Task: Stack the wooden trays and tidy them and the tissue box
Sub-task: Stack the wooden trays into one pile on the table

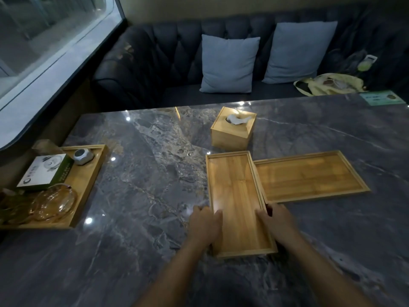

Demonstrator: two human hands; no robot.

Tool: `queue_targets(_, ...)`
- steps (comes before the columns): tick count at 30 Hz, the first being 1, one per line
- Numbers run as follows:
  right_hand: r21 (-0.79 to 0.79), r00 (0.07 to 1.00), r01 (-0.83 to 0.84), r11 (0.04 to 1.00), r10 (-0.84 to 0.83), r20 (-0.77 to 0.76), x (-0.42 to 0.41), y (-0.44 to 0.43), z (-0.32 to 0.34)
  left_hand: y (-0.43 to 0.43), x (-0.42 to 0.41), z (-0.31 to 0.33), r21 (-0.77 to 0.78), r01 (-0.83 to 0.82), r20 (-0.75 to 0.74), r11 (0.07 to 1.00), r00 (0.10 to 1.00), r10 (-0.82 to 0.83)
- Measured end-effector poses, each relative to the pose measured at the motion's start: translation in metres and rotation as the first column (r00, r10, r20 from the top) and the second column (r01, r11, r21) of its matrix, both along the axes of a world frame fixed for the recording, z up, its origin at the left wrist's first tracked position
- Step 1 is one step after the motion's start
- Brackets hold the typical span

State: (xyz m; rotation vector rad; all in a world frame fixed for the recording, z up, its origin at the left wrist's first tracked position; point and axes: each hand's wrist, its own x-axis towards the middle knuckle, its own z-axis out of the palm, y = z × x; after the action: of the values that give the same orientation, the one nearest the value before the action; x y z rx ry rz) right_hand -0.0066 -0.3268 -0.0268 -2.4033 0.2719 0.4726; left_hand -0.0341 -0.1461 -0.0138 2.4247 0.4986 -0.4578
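Both hands [241,224] on near tray [238,202]

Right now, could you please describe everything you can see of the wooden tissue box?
The tissue box is a light wooden cube with a round hole in its lid, from which a white tissue sticks out. It stands upright on the grey marble table, just beyond the nearer tray. Neither of the hands touches it.

Two empty wooden trays [236,196] [309,176] — edges touching, tissue box [232,131] behind
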Motion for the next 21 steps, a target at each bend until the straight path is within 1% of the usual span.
queue_targets(2,0.071,0.999,0.030,0.997,-0.026,-0.047,-0.003,0.005,0.000,-0.004,0.004,0.005,-0.127,-0.091,-0.103,0.988,0.992,0.078)
queue_targets(4,0.165,0.987,0.133,0.977,-0.115,-0.117,-0.005,0.008,0.003,-0.009,0.007,0.008,-0.270,-0.226,-0.176,0.936,0.967,0.183)
queue_targets(5,0.246,0.973,0.204,0.948,-0.169,-0.157,-0.005,0.009,0.005,-0.011,0.008,0.010,-0.319,-0.295,-0.202,0.901,0.950,0.239)
queue_targets(7,0.401,0.941,0.327,0.856,-0.254,-0.225,-0.006,0.009,0.010,-0.014,0.009,0.011,-0.379,-0.416,-0.237,0.827,0.907,0.348)
queue_targets(8,0.452,0.926,0.370,0.811,-0.283,-0.249,-0.007,0.009,0.011,-0.015,0.009,0.011,-0.404,-0.465,-0.248,0.788,0.884,0.395)
queue_targets(9,0.485,0.915,0.399,0.778,-0.302,-0.268,-0.009,0.009,0.012,-0.015,0.008,0.011,-0.433,-0.507,-0.263,0.745,0.862,0.434)
queue_targets(11,0.504,0.904,0.424,0.753,-0.314,-0.292,-0.012,0.010,0.012,-0.017,0.005,0.014,-0.477,-0.572,-0.296,0.667,0.820,0.491)
queue_targets(13,0.491,0.900,0.430,0.758,-0.320,-0.295,-0.013,0.012,0.012,-0.017,0.002,0.016,-0.496,-0.600,-0.300,0.628,0.797,0.525)
queue_targets(15,0.492,0.895,0.441,0.750,-0.332,-0.297,-0.010,0.012,0.014,-0.018,-0.001,0.017,-0.521,-0.601,-0.286,0.606,0.792,0.539)
queue_targets(18,0.577,0.868,0.497,0.648,-0.356,-0.346,-0.006,0.011,0.016,-0.016,-0.003,0.018,-0.525,-0.593,-0.283,0.610,0.798,0.532)
queue_targets(19,0.581,0.865,0.502,0.641,-0.362,-0.348,-0.006,0.011,0.016,-0.015,-0.004,0.019,-0.532,-0.591,-0.286,0.606,0.800,0.528)
queue_targets(21,0.569,0.870,0.493,0.658,-0.364,-0.332,-0.007,0.011,0.013,-0.014,-0.004,0.018,-0.564,-0.586,-0.282,0.582,0.799,0.531)
